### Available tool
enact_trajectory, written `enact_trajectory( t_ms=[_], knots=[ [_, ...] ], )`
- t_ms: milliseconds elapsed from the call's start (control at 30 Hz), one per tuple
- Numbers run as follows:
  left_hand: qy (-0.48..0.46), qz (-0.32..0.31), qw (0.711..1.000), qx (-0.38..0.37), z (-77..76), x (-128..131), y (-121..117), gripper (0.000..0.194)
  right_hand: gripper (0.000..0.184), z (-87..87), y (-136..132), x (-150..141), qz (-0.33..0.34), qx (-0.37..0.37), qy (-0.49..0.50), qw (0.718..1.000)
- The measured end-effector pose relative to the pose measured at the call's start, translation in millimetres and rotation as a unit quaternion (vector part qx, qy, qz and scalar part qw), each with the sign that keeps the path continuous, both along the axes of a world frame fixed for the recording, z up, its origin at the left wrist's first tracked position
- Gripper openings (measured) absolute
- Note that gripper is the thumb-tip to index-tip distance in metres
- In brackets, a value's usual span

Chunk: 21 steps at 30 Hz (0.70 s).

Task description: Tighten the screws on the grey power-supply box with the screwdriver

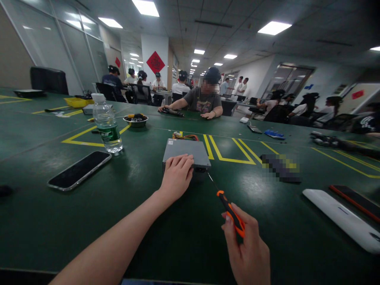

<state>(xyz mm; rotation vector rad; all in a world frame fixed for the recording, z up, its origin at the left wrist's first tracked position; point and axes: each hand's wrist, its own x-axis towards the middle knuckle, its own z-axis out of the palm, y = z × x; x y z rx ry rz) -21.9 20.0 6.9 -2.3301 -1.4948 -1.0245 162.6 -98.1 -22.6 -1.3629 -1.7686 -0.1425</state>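
A grey metal computer power supply [185,149] lies on the green table in front of me, its bundled cables [190,137] at the far side. My left hand [178,174] is closed over its near edge, fingers on the top cover. In my right hand [247,241] is a screwdriver [230,211] with an orange and black handle, held between thumb and fingers. Its thin shaft slants up and left, and the tip is at the near right corner of the power supply. Whether the tip sits in a screw I cannot tell.
Left of the power supply are a water bottle [107,126], a phone [80,170] and a metal bowl [135,122] of tools. A white device [341,215] and an orange-edged phone [358,200] lie at right. Across the table sits a person [204,99]; several others are behind.
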Motion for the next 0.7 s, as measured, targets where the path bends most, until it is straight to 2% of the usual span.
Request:
enact_trajectory(
  t_ms=[700],
  knots=[
    [0.001, 0.003, 1.000, -0.009, 1.0, -0.4, -0.9, 0.022, 0.029, -0.4, 2.0, 0.3, 0.002, -0.003, -0.003, 1.000]
  ],
)
